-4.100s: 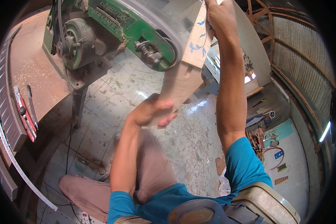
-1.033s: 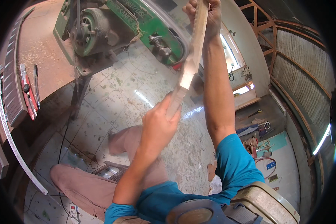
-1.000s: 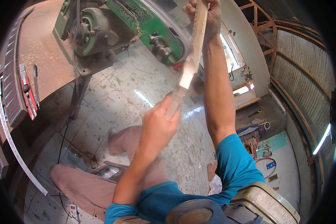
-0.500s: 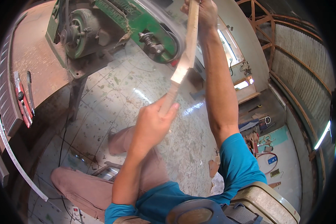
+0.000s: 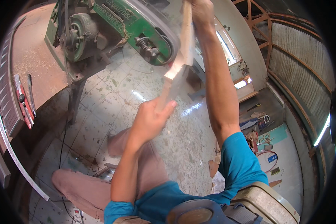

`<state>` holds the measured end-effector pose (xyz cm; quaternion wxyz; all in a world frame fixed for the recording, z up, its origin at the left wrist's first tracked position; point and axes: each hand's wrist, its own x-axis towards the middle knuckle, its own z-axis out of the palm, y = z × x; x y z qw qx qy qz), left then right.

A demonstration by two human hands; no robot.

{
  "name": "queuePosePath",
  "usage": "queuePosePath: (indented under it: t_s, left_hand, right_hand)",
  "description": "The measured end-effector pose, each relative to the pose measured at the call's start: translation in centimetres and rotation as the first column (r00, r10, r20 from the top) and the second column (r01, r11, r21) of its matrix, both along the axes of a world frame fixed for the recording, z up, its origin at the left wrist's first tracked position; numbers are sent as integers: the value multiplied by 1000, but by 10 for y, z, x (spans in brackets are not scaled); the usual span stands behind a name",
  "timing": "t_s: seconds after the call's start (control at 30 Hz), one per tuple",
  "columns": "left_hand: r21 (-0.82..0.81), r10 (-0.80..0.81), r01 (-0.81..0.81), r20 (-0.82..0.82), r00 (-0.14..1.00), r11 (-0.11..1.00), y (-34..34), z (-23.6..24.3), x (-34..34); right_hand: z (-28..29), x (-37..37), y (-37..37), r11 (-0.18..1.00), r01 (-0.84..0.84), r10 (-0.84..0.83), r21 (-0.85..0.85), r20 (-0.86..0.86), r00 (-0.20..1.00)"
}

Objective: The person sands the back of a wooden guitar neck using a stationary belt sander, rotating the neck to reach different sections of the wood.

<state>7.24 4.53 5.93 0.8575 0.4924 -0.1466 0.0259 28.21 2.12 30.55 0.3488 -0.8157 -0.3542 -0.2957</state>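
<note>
1. Holds the wooden piece [image 5: 180, 59] in 2 hands near 12 o'clock, with a narrow edge facing the view, slanting from the near end by the middle to the far end toward 1 o'clock.
2. Pinches the near end in the grip of the left hand [image 5: 149, 119], slightly to the 9 o'clock side of the middle, with the thumb on the wood's 3 o'clock side.
3. Clasps the far end in the grip of the right hand [image 5: 202, 16], toward 1 o'clock; cannot tell how each finger sits, for blur and the upper rim.
4. Keeps the wood just beside the rounded end of the green belt sander [image 5: 149, 30], toward 11 o'clock; cannot tell whether touching.
5. Includes, on the bench [image 5: 44, 89] from 9 to 10 o'clock, scattered sawdust [image 5: 41, 65], a red utility knife [image 5: 25, 108] and a slim dark tool [image 5: 31, 95], side by side.
6. Shows a long pale strip [image 5: 20, 166] curving from 9 toward 8 o'clock, and a power strip [image 5: 77, 215] on the floor [image 5: 186, 149] at 7 o'clock.
</note>
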Motion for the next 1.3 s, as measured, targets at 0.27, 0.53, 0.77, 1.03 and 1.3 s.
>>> queuePosePath:
  t_s: [0.27, 0.53, 0.77, 1.03, 1.3]
  left_hand:
    - [-95, -136, 135, -2, 991, 986, -2, -6, 7]
    - [-174, -197, 201, 38, 980, 964, -4, -6, 9]
    - [-190, -276, 286, 77, 958, 939, -6, -12, 16]
    - [-255, -313, 334, 121, 942, 907, -8, -17, 25]
    - [-328, -410, 433, 141, 901, 840, -8, -18, 31]
  right_hand:
    - [-2, -10, -5, 997, 74, -74, -5, -47, 996]
    - [0, -14, -1, 993, 95, -88, -68, 94, 992]
    - [3, -12, -3, 992, 89, -72, -85, 179, 981]
    - [5, -17, -2, 982, 120, -85, -144, 233, 969]
    - [14, -7, -9, 948, 221, -127, -227, 367, 921]
